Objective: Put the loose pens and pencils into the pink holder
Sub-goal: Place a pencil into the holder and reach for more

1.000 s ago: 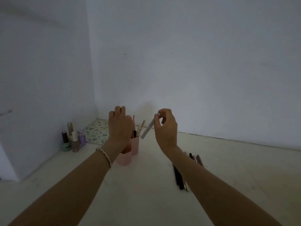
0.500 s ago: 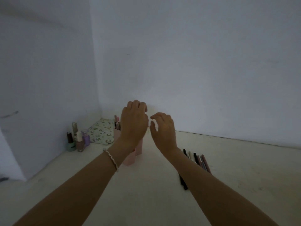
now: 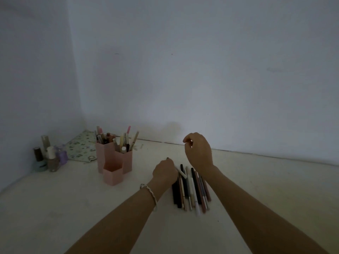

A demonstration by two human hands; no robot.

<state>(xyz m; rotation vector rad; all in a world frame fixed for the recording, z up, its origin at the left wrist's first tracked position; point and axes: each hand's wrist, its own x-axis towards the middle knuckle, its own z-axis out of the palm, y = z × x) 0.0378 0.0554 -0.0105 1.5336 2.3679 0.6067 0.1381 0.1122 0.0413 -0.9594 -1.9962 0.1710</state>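
The left hand (image 3: 165,172) is down at the far left end of a row of loose pens and pencils (image 3: 191,189), its fingers curled around a white pen (image 3: 181,173) whose tip angles out to its right across the tops of the others. Whether that pen is lifted clear or only pinched against the surface I cannot tell. The right hand (image 3: 199,153) hangs above the far ends of the same row, fingers loosely curled and carrying nothing.

The row lies on the pale tabletop (image 3: 73,208) between the two forearms, the sticks side by side and touching, dark ones nearer the left hand, pinkish and white ones nearer the right. The pink holder (image 3: 114,162), a cluster of hexagonal tubes, stands well to the left of the left hand; its two taller tubes are already crowded with pens, while the short front tube looks empty.

These sticks are probably light, stiff and smooth, so they will likely roll once the row is disturbed. A pinch near the middle of the barrel should keep one balanced, and it can then be dropped in end first.
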